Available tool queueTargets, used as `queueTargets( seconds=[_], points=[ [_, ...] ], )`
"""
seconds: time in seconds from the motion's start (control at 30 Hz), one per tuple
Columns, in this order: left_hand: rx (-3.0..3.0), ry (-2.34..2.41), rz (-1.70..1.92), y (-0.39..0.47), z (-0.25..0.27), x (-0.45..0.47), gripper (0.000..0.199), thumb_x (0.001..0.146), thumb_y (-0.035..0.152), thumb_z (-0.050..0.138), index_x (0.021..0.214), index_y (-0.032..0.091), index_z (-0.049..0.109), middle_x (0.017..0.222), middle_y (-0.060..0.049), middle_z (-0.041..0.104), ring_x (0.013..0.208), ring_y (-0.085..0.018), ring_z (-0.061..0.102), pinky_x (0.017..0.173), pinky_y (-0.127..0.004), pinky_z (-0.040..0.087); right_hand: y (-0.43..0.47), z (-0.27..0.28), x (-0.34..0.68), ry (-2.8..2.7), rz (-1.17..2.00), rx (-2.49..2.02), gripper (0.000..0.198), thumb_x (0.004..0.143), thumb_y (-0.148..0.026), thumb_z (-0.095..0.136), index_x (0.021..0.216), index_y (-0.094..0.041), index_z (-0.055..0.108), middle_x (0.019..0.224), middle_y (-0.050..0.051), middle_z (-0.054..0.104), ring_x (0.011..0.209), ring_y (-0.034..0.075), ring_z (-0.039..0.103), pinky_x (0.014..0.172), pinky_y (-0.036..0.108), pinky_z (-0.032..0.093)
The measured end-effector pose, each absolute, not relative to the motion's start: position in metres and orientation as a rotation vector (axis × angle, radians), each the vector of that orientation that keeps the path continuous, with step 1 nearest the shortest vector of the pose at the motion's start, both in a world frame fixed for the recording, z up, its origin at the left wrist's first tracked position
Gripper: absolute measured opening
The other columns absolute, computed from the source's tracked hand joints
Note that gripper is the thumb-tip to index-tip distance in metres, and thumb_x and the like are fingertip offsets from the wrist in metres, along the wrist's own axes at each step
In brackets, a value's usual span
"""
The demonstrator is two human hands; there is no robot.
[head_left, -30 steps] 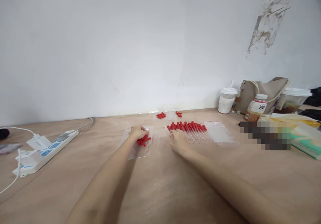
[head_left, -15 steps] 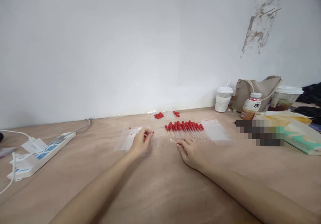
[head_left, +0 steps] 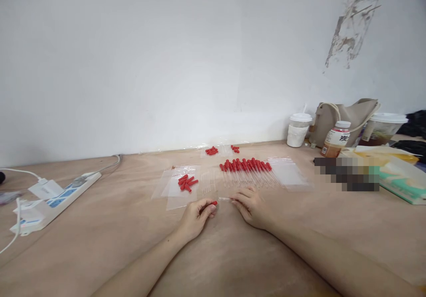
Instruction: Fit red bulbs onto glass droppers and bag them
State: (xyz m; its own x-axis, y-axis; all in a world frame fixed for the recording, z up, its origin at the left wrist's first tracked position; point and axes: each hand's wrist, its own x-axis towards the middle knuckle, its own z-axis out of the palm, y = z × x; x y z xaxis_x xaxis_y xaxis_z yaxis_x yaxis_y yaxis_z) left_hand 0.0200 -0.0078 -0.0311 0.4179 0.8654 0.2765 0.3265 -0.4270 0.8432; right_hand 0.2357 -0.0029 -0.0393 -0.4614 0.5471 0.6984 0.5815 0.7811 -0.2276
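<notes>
Between the thumb and fingers of my left hand (head_left: 199, 217) is a red rubber bulb (head_left: 214, 203), its open end towards the right. My right hand (head_left: 251, 206) pinches a clear glass dropper tube (head_left: 224, 198), which points left at the bulb with a small gap between them. Several loose red bulbs (head_left: 187, 182) lie on a clear plastic bag beyond my left hand. A few bare glass tubes (head_left: 209, 181) lie side by side to the right of that bag. Beyond my right hand, droppers with red bulbs (head_left: 246, 165) on their glass tubes form a row.
More red bulbs (head_left: 211, 151) lie near the wall on clear plastic. A clear zip bag (head_left: 289, 172) is right of the dropper row. Farther right stand a white-lidded cup (head_left: 298, 130), a bottle (head_left: 336, 140) and a bag (head_left: 353, 117). A power strip (head_left: 66, 199) lies left.
My left hand has moved from over the plastic bag towards me and right, bringing the red bulb near the tube. The loose bulbs it covered now show. My right hand has shifted only slightly.
</notes>
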Motion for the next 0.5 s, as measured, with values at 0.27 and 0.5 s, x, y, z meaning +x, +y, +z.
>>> queueTargets(
  seconds=[0.27,0.5],
  points=[
    [2.047,1.016,0.937,-0.012,-0.026,0.021,0.023,0.085,0.030,0.043,0.078,0.014,0.058,0.065,0.000,0.054,0.062,-0.011,0.051,0.060,-0.020,0.042,-0.005,-0.040,0.233,-2.219,0.010,-0.796,0.023,0.085,-0.019,0.040,0.097,-0.020,0.060,0.083,0.005,0.063,0.075,0.014,0.054,0.073,0.032,0.032],
    [2.197,1.087,0.809,-0.019,-0.020,0.021,0.021,0.083,0.026,0.045,0.076,0.016,0.062,0.062,0.001,0.058,0.057,-0.011,0.052,0.055,-0.018,0.039,-0.005,-0.030,0.239,-2.336,-0.006,-0.835,0.025,0.084,-0.019,0.042,0.096,-0.025,0.063,0.079,0.002,0.063,0.066,0.011,0.052,0.070,0.032,0.026]
  ],
)
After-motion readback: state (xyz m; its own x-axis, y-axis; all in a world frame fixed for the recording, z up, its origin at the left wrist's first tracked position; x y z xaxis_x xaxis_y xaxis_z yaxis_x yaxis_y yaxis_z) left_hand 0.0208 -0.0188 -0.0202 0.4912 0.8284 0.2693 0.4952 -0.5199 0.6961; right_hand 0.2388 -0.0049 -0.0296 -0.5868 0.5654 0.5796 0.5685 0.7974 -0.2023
